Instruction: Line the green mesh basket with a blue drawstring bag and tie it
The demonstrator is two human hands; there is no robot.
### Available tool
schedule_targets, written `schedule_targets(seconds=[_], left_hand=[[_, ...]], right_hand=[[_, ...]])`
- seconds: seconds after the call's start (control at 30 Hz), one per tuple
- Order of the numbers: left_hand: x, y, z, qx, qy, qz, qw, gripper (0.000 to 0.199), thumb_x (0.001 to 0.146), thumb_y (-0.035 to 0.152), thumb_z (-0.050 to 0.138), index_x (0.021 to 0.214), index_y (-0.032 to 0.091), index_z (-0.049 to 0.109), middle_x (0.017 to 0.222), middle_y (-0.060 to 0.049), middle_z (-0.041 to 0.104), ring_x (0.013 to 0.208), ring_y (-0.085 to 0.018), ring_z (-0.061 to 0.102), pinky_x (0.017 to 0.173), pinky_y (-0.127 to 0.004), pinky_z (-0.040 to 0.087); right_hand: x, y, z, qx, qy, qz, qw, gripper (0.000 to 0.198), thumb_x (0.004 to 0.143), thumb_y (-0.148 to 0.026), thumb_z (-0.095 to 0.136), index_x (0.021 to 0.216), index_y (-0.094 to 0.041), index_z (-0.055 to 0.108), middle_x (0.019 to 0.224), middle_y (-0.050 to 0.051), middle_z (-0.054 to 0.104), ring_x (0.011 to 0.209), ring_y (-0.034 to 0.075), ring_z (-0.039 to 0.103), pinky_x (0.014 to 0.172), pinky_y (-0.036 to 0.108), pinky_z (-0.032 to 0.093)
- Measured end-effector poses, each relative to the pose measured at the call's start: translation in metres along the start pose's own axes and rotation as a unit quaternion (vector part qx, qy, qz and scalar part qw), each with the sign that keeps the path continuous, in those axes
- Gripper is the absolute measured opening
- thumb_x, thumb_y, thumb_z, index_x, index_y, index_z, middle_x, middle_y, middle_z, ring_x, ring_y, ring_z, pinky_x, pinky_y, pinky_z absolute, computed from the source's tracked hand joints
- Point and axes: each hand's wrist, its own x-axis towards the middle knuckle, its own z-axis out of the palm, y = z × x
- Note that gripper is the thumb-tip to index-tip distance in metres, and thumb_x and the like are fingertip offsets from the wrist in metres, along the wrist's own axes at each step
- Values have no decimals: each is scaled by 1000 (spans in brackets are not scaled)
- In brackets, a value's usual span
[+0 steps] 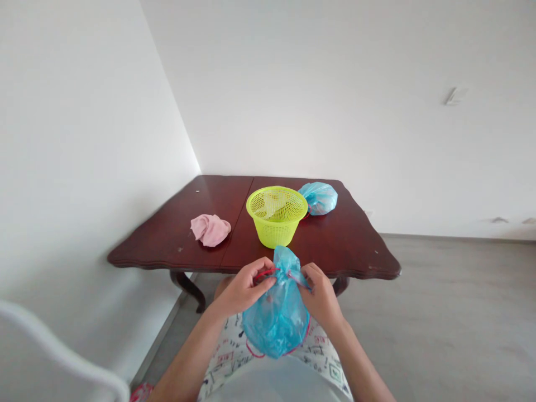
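A blue translucent plastic bag (278, 321) hangs above my lap, its neck gathered into a bunch. Pinched in the fingers of my left hand (247, 287) is a red drawstring (266, 273) at the left side of the neck. My right hand (320, 293) is closed on a bluish strip of the bag at the neck's right side. More red string loops below the bag. Just beyond the neck stands a yellow-green perforated plastic basket (276, 230), with some pale, see-through material showing inside it. What the bag contains cannot be made out.
The dark red wooden table (347, 245) has wavy edges and curved legs. On it lie a crumpled pink cloth (210, 230) at left and a second blue plastic bag (320, 198) behind the basket at right. White walls (314, 100) stand behind and at left.
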Motion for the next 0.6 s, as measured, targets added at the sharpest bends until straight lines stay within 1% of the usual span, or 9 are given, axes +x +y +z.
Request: schedule_targets(seconds=[0.03, 0.1, 0.17, 0.23, 0.3, 0.4, 0.5, 0.53, 0.6], left_hand=[[0, 0, -3, 50, 11, 4, 999, 19, 115, 44, 72, 115, 24, 71, 107, -3, 76, 100, -24, 74, 86, -32, 54], [1, 0, -12, 177, 59, 3, 982, 8, 113, 27, 66, 117, 26, 72, 116, -5, 80, 108, -26, 77, 93, -35, 54], [3, -2, -23, 287, 113, -14, 951, 24, 102, 11, 61, 117, 27, 72, 124, -6, 81, 113, -28, 77, 97, -38, 53], [4, -7, -34, 336, 156, -33, 928, 39, 88, 3, 59, 116, 27, 71, 128, -6, 80, 117, -30, 77, 100, -39, 53], [6, -14, -46, 325, 188, -39, 926, 46, 78, 3, 57, 115, 27, 70, 125, -6, 80, 117, -29, 76, 103, -40, 53], [11, -24, -63, 258, 226, -45, 938, 50, 74, 7, 56, 117, 25, 70, 121, -7, 81, 116, -29, 77, 108, -41, 55], [16, -23, -78, 179, 231, -66, 954, 52, 69, 14, 56, 118, 24, 70, 117, -6, 83, 113, -30, 78, 106, -42, 57], [16, -20, -82, 151, 223, -74, 960, 51, 70, 16, 57, 118, 24, 71, 115, -5, 84, 112, -30, 78, 104, -42, 59], [14, -12, -89, 85, 191, -105, 972, 38, 79, 21, 61, 115, 25, 72, 111, -4, 85, 108, -30, 78, 98, -40, 61]], right_hand=[[3, 4, -5, 33, -6, 22, 999, 8, 95, -27, 67, 88, -25, 65, 86, 1, 66, 84, 22, 63, 74, 30, 47], [9, 6, -21, 101, 9, 54, 993, 15, 93, -31, 64, 80, -25, 58, 75, -2, 55, 75, 19, 53, 67, 28, 39], [16, 2, -43, 152, 35, 67, 986, 22, 92, -38, 66, 78, -25, 56, 74, -3, 50, 72, 17, 47, 63, 28, 35], [24, -3, -65, 171, 52, 80, 981, 31, 92, -45, 71, 75, -26, 53, 72, -5, 44, 69, 16, 40, 59, 27, 30], [31, -4, -82, 161, 70, 88, 981, 38, 90, -47, 76, 72, -27, 49, 70, -6, 40, 67, 15, 36, 57, 27, 26], [39, 6, -95, 120, 86, 81, 986, 41, 84, -41, 80, 71, -28, 44, 68, -7, 38, 67, 14, 36, 58, 27, 27], [43, 22, -103, 103, 44, 69, 991, 39, 77, -32, 77, 71, -29, 39, 68, -6, 42, 67, 15, 39, 58, 27, 30], [44, 25, -107, 93, 22, 65, 993, 38, 77, -30, 78, 72, -29, 40, 68, -6, 45, 66, 15, 40, 58, 27, 31], [42, 25, -118, 63, -5, 45, 997, 31, 79, -31, 87, 78, -27, 56, 73, -3, 57, 67, 17, 51, 60, 28, 41]])
